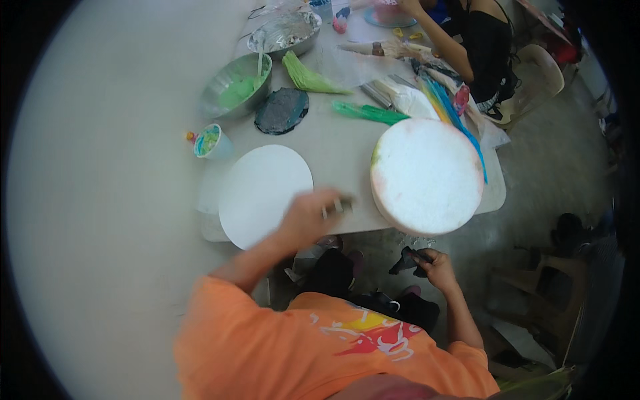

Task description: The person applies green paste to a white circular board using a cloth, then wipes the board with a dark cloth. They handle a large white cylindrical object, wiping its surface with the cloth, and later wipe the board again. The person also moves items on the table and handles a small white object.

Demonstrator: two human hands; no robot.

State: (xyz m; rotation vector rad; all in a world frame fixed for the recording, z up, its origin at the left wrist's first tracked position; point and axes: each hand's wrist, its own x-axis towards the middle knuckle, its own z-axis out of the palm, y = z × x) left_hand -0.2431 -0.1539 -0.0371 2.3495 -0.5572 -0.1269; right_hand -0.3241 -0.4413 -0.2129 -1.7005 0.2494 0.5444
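Note:
My left hand (pixel 312 212) is blurred over the table's front edge, beside a white round board (pixel 260 190). Between its fingers is a small object (pixel 342 205), too smeared to identify. To the right of that hand a thick white foam disc (pixel 427 175), like a cake dummy with pink and green stains on its side, overhangs the table's front edge. Below the disc, in front of my body, my right hand (pixel 440 270) grips a dark cloth (pixel 405 261). The hand is clear of the table.
On the table (pixel 345 165) are a metal bowl of green icing (pixel 237 92), a cup of coloured icing (pixel 209 141), a dark round board (pixel 282 111), a foil-lined bowl (pixel 287 32) and filled piping bags (pixel 372 112). Across sits another person (pixel 487 50). A chair (pixel 537 75) stands right.

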